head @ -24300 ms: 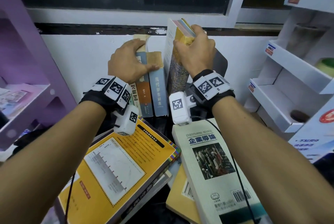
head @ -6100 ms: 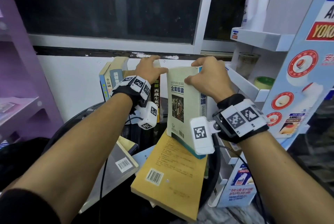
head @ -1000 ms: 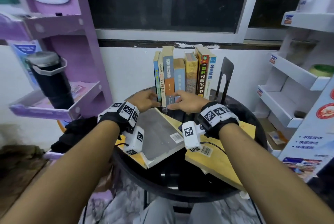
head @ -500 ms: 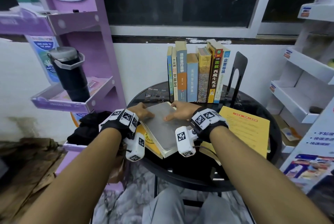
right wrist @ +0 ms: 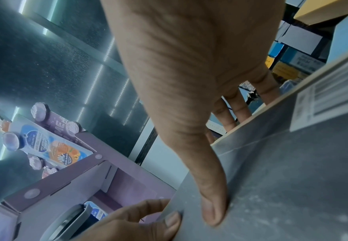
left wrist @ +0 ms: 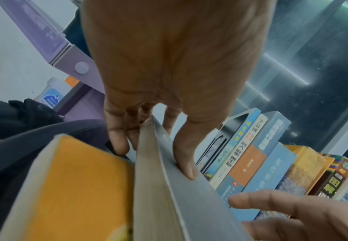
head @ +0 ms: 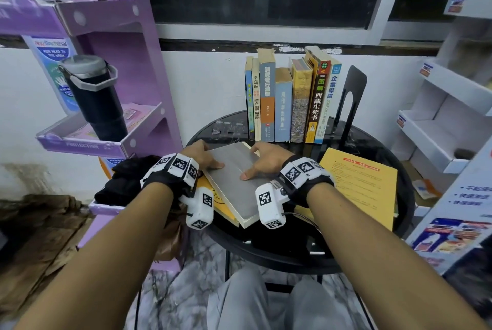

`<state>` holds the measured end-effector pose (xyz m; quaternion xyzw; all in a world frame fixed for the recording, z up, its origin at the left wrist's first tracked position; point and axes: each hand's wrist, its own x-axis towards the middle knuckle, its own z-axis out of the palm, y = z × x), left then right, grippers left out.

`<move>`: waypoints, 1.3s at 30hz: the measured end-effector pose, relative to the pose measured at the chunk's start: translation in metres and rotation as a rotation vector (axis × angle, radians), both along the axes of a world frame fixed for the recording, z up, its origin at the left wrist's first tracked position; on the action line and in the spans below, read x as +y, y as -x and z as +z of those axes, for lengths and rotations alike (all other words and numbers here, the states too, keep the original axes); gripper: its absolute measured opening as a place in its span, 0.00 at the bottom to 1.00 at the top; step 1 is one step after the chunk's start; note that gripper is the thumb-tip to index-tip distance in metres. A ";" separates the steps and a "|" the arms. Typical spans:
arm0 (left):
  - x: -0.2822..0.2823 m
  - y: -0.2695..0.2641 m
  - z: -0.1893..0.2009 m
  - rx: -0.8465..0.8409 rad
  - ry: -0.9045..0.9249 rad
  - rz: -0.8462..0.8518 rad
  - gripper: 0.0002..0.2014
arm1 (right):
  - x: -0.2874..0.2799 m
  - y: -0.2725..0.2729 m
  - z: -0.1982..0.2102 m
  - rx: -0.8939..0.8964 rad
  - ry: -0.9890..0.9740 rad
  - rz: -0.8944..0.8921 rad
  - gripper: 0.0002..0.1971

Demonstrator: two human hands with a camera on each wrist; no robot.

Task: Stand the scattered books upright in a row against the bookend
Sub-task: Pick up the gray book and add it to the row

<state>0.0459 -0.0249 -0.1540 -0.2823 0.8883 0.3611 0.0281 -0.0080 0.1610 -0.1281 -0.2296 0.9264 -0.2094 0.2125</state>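
Hands bracket the grey book [head: 234, 183] at the near-left edge of the round table [head: 292, 252]. The left hand [head: 203, 155] pinches its left edge, thumb on the cover and fingers underneath; the right hand [head: 262, 160] holds its far right side, thumb on top and fingers curled over the far edge. The book lies flat on a yellow book [head: 213, 196], long axis running from the near edge toward the upright row [head: 290, 100] at the far edge. That row leans on the black bookend [head: 348, 98] at its right, so the open slot is likely at the row's left end, just beyond the left hand. Another yellow book [head: 362, 186] lies flat to the right.
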 end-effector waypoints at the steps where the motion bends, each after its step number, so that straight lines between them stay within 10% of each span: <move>1: 0.000 -0.002 0.002 0.013 -0.033 0.002 0.27 | 0.000 0.001 -0.001 -0.002 0.013 -0.008 0.38; 24: 0.024 0.022 0.053 0.750 -0.591 0.194 0.22 | 0.008 0.011 0.030 0.224 0.493 -0.209 0.54; 39: 0.033 0.017 0.070 1.020 -0.751 -0.131 0.13 | 0.016 0.016 0.040 0.428 1.056 -0.189 0.43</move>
